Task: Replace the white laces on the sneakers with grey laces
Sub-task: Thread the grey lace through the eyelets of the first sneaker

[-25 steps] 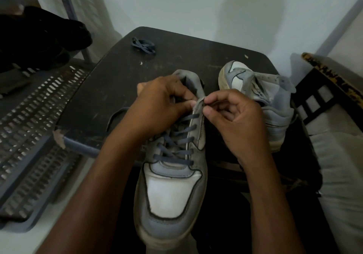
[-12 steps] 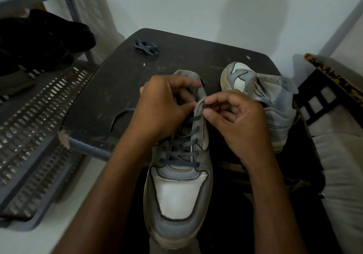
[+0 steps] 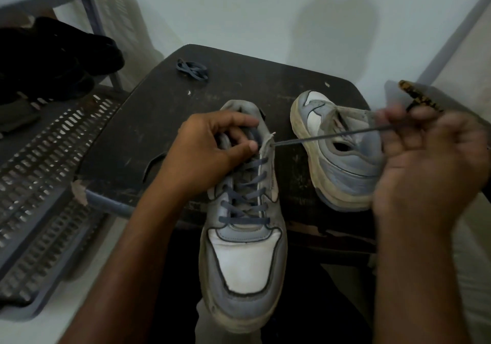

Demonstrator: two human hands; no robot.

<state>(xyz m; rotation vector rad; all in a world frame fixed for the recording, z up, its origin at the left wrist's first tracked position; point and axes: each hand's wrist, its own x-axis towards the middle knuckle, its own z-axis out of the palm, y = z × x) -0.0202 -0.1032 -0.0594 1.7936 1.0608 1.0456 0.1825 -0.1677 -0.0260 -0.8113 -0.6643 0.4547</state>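
Observation:
A grey and white sneaker (image 3: 244,258) lies toe toward me at the table's front edge, threaded with a grey lace (image 3: 243,202). My left hand (image 3: 212,149) grips its collar and tongue near the top eyelets. My right hand (image 3: 422,165), blurred, pinches the lace end and holds it taut out to the right from the top right eyelet. The second sneaker (image 3: 342,147) lies on its side to the right, with no lace visible in it. A coiled grey lace (image 3: 191,69) sits at the table's far left.
The dark worn table (image 3: 148,131) has a chipped front left corner. A grey perforated plastic rack (image 3: 39,179) stands to the left with dark cloth (image 3: 53,59) on it. A dark-framed piece of furniture (image 3: 422,96) stands at the right, a pale wall behind.
My right hand has pulled the lace end out through the top right eyelet and swung far to the right, drawing the lace tight. My left hand kept its hold on the sneaker.

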